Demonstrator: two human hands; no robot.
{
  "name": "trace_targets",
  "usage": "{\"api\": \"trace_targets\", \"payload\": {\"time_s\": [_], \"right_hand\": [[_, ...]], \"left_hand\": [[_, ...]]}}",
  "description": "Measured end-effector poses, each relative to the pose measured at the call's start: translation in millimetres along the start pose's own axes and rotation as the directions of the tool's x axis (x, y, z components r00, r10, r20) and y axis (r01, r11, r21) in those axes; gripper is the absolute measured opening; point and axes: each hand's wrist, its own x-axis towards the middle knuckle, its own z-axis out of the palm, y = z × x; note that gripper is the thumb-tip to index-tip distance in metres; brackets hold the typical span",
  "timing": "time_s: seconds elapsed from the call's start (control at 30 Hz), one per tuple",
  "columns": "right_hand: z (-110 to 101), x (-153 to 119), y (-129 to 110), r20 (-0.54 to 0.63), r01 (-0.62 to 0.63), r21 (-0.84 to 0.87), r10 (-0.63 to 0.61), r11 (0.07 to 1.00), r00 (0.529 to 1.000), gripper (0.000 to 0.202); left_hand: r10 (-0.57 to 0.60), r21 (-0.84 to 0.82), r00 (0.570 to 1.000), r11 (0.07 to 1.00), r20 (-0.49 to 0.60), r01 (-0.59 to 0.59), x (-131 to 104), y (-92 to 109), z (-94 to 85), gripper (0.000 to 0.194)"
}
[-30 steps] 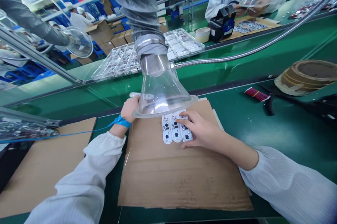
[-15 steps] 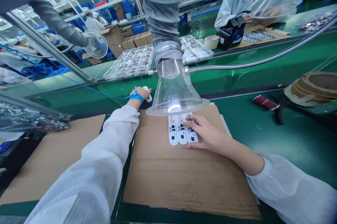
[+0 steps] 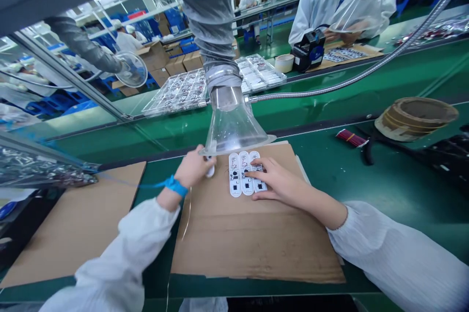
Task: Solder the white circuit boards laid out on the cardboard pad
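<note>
Three white oval-ended circuit boards [image 3: 235, 182] lie side by side on a brown cardboard sheet [image 3: 256, 243], below a clear funnel hood [image 3: 232, 121]. My right hand [image 3: 280, 182] rests on the right-hand boards, fingers spread. Left of the row, my left hand [image 3: 194, 168], with a blue band on its wrist, grips another white board [image 3: 210, 171] at the cardboard's upper left edge. Its fingers partly hide that board.
Clear trays of parts [image 3: 183, 90] stand on the raised ledge ahead. Bundled red wires [image 3: 351, 138] and a round tape-wrapped ring [image 3: 415, 116] lie at the right. Another cardboard sheet [image 3: 84, 219] is at the left. A person sits across the line.
My left hand has come back toward me with its board, from the far edge to beside the row. My right hand stays on the boards. The camera view has shifted slightly.
</note>
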Motion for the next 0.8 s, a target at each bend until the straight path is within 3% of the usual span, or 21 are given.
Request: {"api": "trace_targets", "payload": {"time_s": [0.1, 0.17, 0.33, 0.47, 0.63, 0.8], "right_hand": [[-0.5, 3.5, -2.5, 0.007, 0.027, 0.005, -0.027, 1.0, 1.0, 0.056], [-1.1, 5.5, -3.9, 0.017, 0.036, 0.013, -0.037, 0.999, 0.999, 0.056], [-4.6, 7.9, -8.4, 0.064, 0.027, -0.005, -0.026, 1.0, 0.998, 0.063], [-10.3, 10.1, -14.8, -0.012, 0.033, -0.041, -0.034, 0.999, 0.999, 0.063], [-11.5, 10.1, -19.4, 0.011, 0.076, -0.023, -0.076, 0.997, 0.997, 0.045], [-7.0, 6.7, -16.9, 0.04, 0.077, -0.086, -0.074, 0.993, 0.996, 0.049]], "left_hand": [[0.055, -0.09, 0.998, 0.995, 0.03, -0.052, -52.1, 4.3, 27.8, 0.029], [0.077, -0.154, 0.997, 0.985, 0.011, -0.074, -68.1, 4.9, 39.9, 0.031], [0.124, -0.281, 0.99, 0.95, -0.063, -0.137, -69.2, -6.8, 46.1, 0.025], [0.201, -0.327, 0.971, 0.916, -0.13, -0.233, -73.6, -11.2, 43.3, 0.024], [0.367, -0.262, 0.928, 0.891, -0.064, -0.371, -83.1, -6.9, 44.2, 0.018], [0.409, -0.16, 0.912, 0.899, -0.023, -0.407, -77.5, -5.8, 49.5, 0.028]]}}
